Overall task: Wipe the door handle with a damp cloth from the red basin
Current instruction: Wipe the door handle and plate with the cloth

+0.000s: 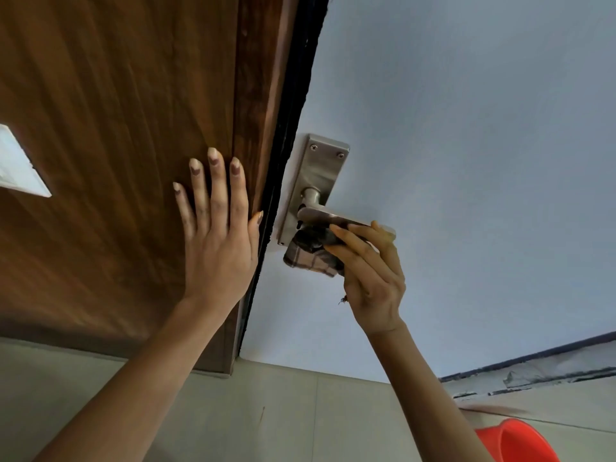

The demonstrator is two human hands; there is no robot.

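A silver lever door handle (320, 216) sits on a metal backplate (316, 175) fixed to the pale blue-grey door (450, 161). My right hand (370, 271) grips a dark checked cloth (311, 258) and presses it against the underside of the lever, with the thumb resting on the lever's top. My left hand (216, 235) lies flat on the brown wooden door frame (133, 128), fingers spread, holding nothing. The red basin (520, 441) shows at the bottom right, partly hidden behind my right forearm.
A white switch plate (20, 165) is mounted on the brown panel at the left. Pale floor tiles (283, 411) run along the bottom. The door's lower edge (533, 368) shows dark, worn trim at the right.
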